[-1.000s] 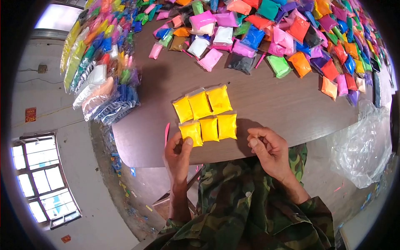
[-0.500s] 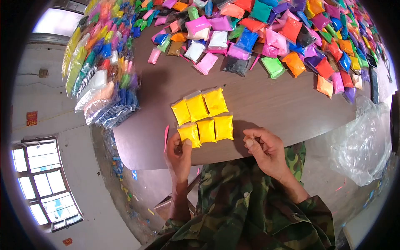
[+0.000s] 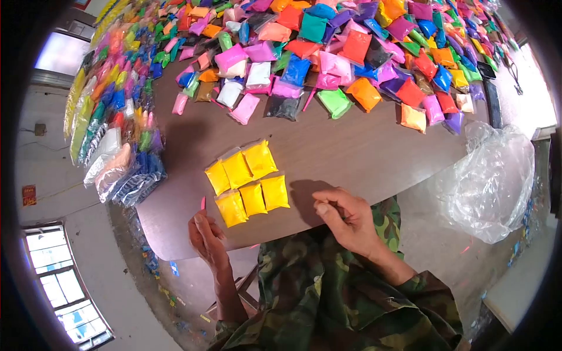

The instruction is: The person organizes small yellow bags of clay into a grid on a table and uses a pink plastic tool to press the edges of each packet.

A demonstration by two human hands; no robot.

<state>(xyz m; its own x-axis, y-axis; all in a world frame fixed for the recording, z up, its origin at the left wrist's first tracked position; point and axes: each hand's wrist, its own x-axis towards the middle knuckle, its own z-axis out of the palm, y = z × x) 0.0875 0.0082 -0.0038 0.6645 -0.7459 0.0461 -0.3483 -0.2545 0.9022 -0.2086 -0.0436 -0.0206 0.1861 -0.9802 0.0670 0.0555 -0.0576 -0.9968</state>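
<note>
Daylight is blazing white through the barred, multi-pane window [image 3: 67, 286]; the right hand [image 3: 345, 219] is casting a soft shadow on the brown, smooth-topped table [image 3: 328, 158], and fisheye distortion is bending the dark-rimmed edges.

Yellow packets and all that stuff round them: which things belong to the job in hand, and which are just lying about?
Probably in the job:
six yellow packets, two rows of three
left hand, beside them
right hand, at the table's near edge

Seemingly just lying about:
mixed-colour heap
filled bags at left
clear plastic bag
</note>
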